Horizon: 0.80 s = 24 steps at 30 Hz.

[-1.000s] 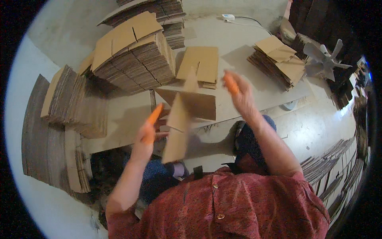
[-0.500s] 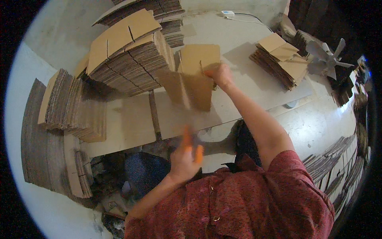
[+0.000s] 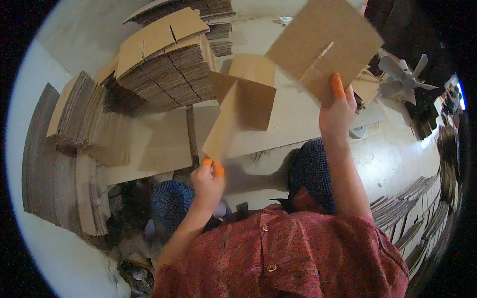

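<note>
My left hand (image 3: 207, 187), with orange covers on its thumb and a finger, pinches the near end of a tan cardboard piece (image 3: 223, 121). This piece slants up to a brown cardboard panel (image 3: 258, 102) standing across it over the table. Whether the two are slotted together cannot be made out. Another flat cardboard piece (image 3: 252, 67) lies just behind them. Raised at the right, my right hand (image 3: 339, 111) grips a square cardboard sheet (image 3: 343, 35) by its lower corner, thumb on its face. A pale slit or strip runs over that sheet.
Tall stacks of slotted cardboard (image 3: 164, 64) stand at the table's back left, with more stacks (image 3: 79, 114) along the left wall. A grey fan (image 3: 405, 79) is at the right. Cardboard bundles (image 3: 412, 198) lie low at the right. My knees are below the table edge.
My right hand has moved up and right from the cardboard on the table and now holds up a square sheet. My left hand has moved slightly left and up, and now pinches a cardboard piece.
</note>
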{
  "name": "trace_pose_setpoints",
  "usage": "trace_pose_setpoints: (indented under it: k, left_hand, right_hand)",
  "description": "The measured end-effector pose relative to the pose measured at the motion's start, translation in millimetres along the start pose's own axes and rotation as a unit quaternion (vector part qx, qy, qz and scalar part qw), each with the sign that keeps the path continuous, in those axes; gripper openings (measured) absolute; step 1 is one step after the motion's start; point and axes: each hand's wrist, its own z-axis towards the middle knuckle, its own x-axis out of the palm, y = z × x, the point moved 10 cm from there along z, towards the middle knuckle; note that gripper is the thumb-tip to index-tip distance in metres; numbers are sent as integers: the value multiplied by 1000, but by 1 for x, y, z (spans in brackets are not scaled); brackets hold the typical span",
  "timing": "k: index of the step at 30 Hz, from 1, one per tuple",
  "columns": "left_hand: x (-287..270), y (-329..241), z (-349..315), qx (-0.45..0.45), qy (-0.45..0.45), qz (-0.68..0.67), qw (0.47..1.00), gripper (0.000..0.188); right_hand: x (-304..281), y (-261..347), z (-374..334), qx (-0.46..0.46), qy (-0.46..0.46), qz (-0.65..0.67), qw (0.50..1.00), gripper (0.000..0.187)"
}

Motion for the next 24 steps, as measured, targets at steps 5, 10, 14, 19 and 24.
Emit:
trace_pose_setpoints:
  k: [5,10,14,19,24]
  left_hand:
    - [12,-7,-1,10,29,0,1000,5]
    - [8,-28,3,58,6,58,997,9]
    - [11,-24,-3,74,0,57,996,11]
    - [19,-22,-3,84,9,23,996,11]
    - [14,-28,1,86,-2,22,996,11]
  right_hand:
    - [44,48,-75,59,54,414,907,25]
    - [72,33,-91,42,118,302,945,20]
    - [68,32,-79,48,100,334,936,18]
    - [78,36,-92,-72,165,112,977,18]
    - [92,1,-109,-15,226,81,971,17]
